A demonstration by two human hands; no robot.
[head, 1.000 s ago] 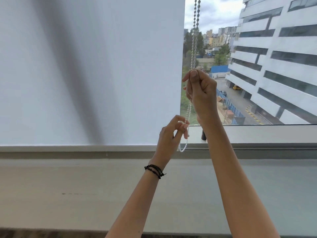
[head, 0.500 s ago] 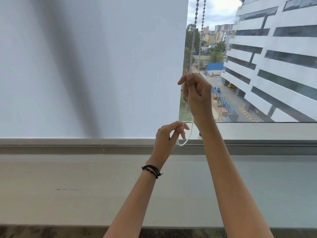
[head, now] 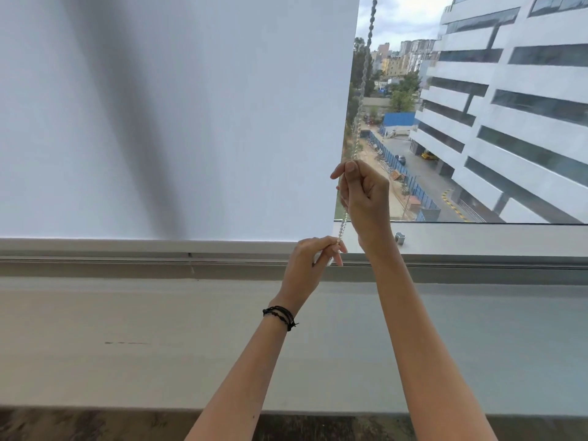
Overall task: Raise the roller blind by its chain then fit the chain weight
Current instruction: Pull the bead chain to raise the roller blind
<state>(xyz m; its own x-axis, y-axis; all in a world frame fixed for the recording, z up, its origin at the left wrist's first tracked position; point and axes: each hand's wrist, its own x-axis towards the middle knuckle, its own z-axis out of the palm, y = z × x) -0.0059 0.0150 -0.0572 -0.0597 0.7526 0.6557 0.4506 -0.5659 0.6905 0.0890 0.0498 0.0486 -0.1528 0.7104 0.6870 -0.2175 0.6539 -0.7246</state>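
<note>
Beside blind edge: right hand fist-gripping bead chain; left hand pinching chain's lower loop.

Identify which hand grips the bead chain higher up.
The right hand, pinching the chain above; the left hand, wearing black bracelets, holds the chain's lower end.

On my feed the white roller blind hangs down to the window frame, covering the left of the pane. Just past its right edge the bead chain drops from above into the right hand, which pinches it between thumb and forefinger. Lower down, the left hand, a black bracelet at its wrist, pinches the chain's lower end above the sill.
</note>
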